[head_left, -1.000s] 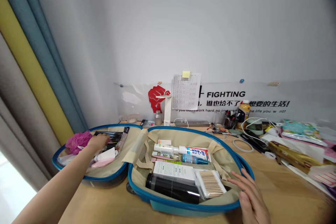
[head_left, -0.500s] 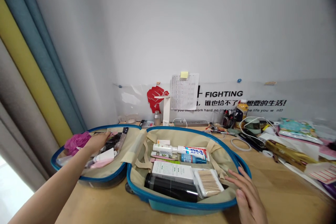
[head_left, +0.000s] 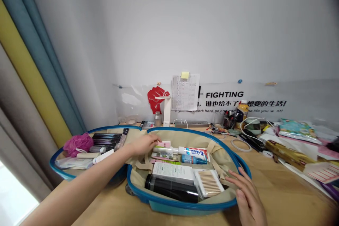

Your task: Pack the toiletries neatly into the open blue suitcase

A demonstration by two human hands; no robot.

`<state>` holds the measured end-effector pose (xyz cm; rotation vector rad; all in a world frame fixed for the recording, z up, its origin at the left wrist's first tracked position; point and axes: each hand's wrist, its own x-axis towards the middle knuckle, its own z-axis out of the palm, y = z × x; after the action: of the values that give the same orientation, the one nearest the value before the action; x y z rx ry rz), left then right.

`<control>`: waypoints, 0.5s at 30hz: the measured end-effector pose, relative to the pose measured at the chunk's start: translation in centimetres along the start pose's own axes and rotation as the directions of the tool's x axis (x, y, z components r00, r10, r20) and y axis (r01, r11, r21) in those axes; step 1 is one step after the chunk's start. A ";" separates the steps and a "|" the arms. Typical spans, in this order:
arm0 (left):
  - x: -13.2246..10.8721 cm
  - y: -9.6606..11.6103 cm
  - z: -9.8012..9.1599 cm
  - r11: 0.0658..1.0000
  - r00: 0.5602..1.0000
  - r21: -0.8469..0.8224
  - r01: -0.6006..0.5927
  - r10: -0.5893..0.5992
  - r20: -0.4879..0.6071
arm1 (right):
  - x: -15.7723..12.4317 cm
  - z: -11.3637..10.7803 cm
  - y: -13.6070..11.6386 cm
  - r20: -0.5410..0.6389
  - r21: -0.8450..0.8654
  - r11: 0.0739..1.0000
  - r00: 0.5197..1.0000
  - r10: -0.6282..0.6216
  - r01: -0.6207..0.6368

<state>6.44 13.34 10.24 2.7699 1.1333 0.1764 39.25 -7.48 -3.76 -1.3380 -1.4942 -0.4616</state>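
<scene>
An open blue-rimmed toiletry case lies on the wooden desk in two halves, left half (head_left: 57,169) and right half (head_left: 185,207). My left hand (head_left: 143,143) reaches over the right half, its fingers closed on a small pink tube (head_left: 164,143) above a white bottle (head_left: 164,149). My right hand (head_left: 247,197) rests open on the case's right rim, fingers spread. The right half holds a toothpaste tube (head_left: 194,152), a white box (head_left: 173,172), a black bottle (head_left: 172,191) and a cotton swab box (head_left: 209,183). A pink bath pouf (head_left: 78,143) sits in the left half.
Clutter covers the desk on the right: a yellow-capped bottle (head_left: 241,110), white cables (head_left: 254,122), packets (head_left: 296,129) and a gold wrapper (head_left: 287,152). A power strip (head_left: 190,124) and a small white lamp (head_left: 166,111) stand against the wall. Curtains (head_left: 31,77) hang on the left.
My left hand left the left half of the case and moved right over the right half, carrying the pink tube. The right hand stayed on the rim.
</scene>
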 end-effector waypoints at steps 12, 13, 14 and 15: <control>2.0 2.4 5.3 0.982 0.958 -0.171 -0.080 0.123 0.257 | 0.2 -0.3 -0.1 0.000 -0.028 0.998 0.999 -0.048 0.048; 2.0 2.3 5.4 0.981 0.957 -0.176 -0.086 0.130 0.258 | 0.2 -0.3 -0.1 0.001 -0.029 0.998 0.999 -0.049 0.049; 2.0 2.3 5.5 0.979 0.957 -0.180 -0.092 0.137 0.257 | 0.2 -0.3 0.0 0.002 -0.028 0.998 0.999 -0.048 0.048; 2.0 2.3 5.6 0.978 0.956 -0.183 -0.100 0.145 0.254 | 0.2 -0.2 0.0 0.001 -0.025 0.999 0.999 -0.046 0.046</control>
<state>10.32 12.67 5.29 2.6149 0.8398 -0.0830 39.41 -7.58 -3.55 -1.3252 -1.5265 -0.5111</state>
